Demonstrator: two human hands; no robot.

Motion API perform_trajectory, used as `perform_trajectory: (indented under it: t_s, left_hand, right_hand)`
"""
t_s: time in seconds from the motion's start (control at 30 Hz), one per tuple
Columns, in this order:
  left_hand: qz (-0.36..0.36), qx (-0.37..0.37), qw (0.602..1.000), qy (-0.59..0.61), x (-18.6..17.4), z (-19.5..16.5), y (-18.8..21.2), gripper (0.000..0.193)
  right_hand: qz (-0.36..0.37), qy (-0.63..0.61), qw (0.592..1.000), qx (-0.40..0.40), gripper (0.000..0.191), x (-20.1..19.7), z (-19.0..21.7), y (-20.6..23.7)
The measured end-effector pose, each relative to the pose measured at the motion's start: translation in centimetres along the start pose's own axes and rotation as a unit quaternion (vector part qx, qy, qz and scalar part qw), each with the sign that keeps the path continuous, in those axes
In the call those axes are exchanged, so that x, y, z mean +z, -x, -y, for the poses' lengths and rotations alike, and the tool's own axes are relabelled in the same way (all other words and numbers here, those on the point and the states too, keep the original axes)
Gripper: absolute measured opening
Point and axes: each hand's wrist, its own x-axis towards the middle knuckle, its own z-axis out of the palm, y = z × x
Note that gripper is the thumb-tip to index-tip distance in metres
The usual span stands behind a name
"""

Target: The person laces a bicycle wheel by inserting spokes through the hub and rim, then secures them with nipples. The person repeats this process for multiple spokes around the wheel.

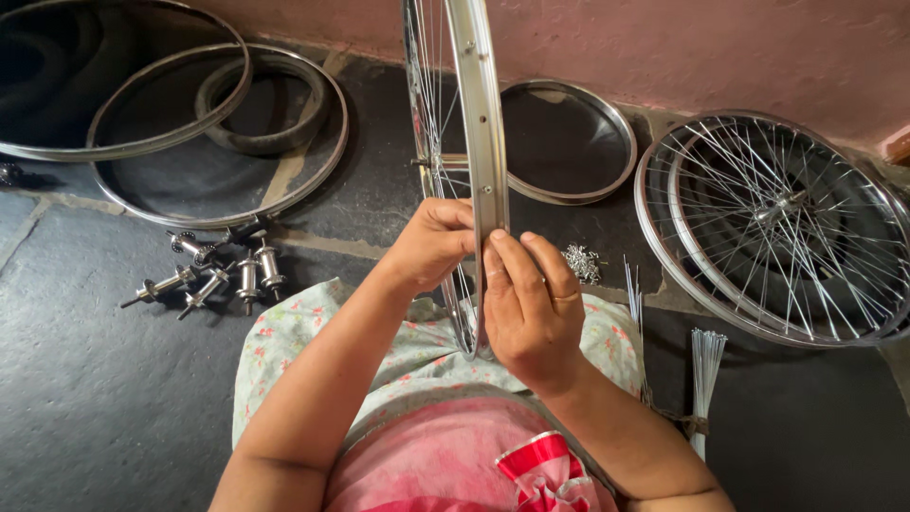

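Gripping the upright wheel rim (479, 114) with my left hand (431, 245) and right hand (526, 303), steadied on my lap for reach.

rim (479, 123) silver | floor (95, 379) dark grey | wall (682, 47) pink | cloth (284, 351) pale green, floral

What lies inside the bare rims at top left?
Inside the bare rims lies a black rubber tyre on the dark stone floor. The top-left corner is too dark to tell what else sits there.
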Motion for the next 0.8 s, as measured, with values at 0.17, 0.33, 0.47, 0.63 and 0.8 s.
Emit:
perform_trajectory:
  t_s: [0.17,0.33,0.47,0.63,0.8]
  left_hand:
    - [0.012,0.024,1.0,-0.017,-0.1,0.5,0.1,0.018]
    - [-0.004,-0.025,0.999,-0.048,0.2,0.9,0.3,0.027]
    - [0.03,-0.05,0.995,-0.074,0.3,0.5,0.3,0.034]
    - [0.043,-0.074,0.993,-0.082,0.5,-0.3,-0.2,0.037]
    - [0.058,-0.052,0.997,-0.029,0.0,-0.1,-0.1,0.035]
  right_hand:
    - [-0.005,-0.007,1.0,0.008,0.023,-0.3,0.1,-0.2]
    - [0.008,-0.035,0.999,0.003,0.025,-1.3,-0.5,-1.2]
    - [0.013,-0.049,0.999,-0.003,0.024,-1.7,-1.4,-2.1]
    - [0.009,-0.058,0.998,-0.01,0.02,-1.5,-1.5,-2.5]
    - [-0.009,-0.082,0.997,0.01,0.021,-0.8,-1.1,-2.1]
